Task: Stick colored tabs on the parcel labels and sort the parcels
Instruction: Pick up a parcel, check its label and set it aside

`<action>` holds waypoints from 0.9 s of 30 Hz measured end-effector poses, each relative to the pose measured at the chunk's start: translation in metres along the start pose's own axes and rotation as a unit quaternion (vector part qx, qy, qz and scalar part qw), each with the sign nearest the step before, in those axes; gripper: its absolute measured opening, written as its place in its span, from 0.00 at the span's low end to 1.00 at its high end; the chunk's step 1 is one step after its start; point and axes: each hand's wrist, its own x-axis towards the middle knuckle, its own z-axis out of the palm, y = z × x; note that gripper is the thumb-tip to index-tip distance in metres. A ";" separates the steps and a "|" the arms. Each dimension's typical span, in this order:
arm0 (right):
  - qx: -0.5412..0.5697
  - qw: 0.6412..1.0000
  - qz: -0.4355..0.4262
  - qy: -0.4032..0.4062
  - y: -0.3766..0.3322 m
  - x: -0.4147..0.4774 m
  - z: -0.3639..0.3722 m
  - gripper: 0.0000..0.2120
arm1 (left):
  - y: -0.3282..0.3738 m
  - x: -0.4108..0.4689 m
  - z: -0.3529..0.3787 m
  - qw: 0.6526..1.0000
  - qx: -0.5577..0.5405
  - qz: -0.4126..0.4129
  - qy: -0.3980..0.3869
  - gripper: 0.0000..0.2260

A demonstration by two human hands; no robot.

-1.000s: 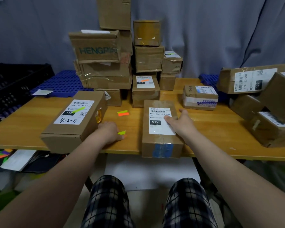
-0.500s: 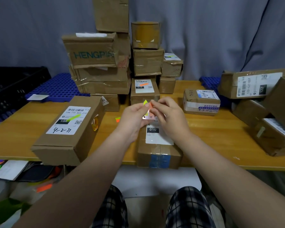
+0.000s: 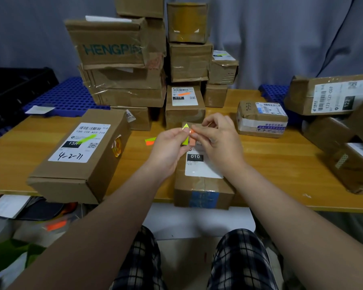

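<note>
Brown cardboard wraps the parcel marked 010 [image 3: 203, 185], which lies at the front edge of the wooden surface [image 3: 281, 164] with its white label [image 3: 199, 167] facing up. Just above this parcel the left hand [image 3: 168, 147] pinches a green tab [image 3: 185, 135], and the right hand [image 3: 218, 141] pinches an orange tab [image 3: 192, 140] that touches the green one. Left of the 010 parcel lies a bigger parcel [image 3: 80, 160] with a green strip on its label. Between these two, spare tabs [image 3: 150, 140] lie on the surface. Behind the 010 parcel stands a smaller parcel [image 3: 184, 109] with an orange strip on its label.
</note>
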 end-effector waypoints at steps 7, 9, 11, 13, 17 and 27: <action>0.049 0.996 0.052 -0.046 -0.001 0.002 -0.003 0.06 | -0.004 0.002 0.000 0.999 0.046 0.013 0.005 0.07; 0.058 0.996 0.050 -0.050 -0.001 0.002 -0.004 0.05 | -0.004 0.002 -0.001 0.999 0.049 0.012 0.008 0.05; 0.077 0.996 0.028 -0.032 -0.002 0.001 -0.005 0.04 | -0.002 0.005 -0.001 1.000 0.022 0.004 0.012 0.04; 0.105 0.994 0.029 0.008 0.000 0.000 -0.007 0.04 | 0.004 0.011 -0.004 0.998 0.011 0.010 0.053 0.04; 0.140 0.974 0.174 0.030 0.003 0.002 -0.011 0.09 | 0.014 0.024 -0.030 0.963 0.222 0.084 0.128 0.06; 0.348 0.814 0.465 -0.016 -0.017 0.004 -0.037 0.07 | -0.005 0.000 -0.063 0.671 0.736 -0.014 0.095 0.20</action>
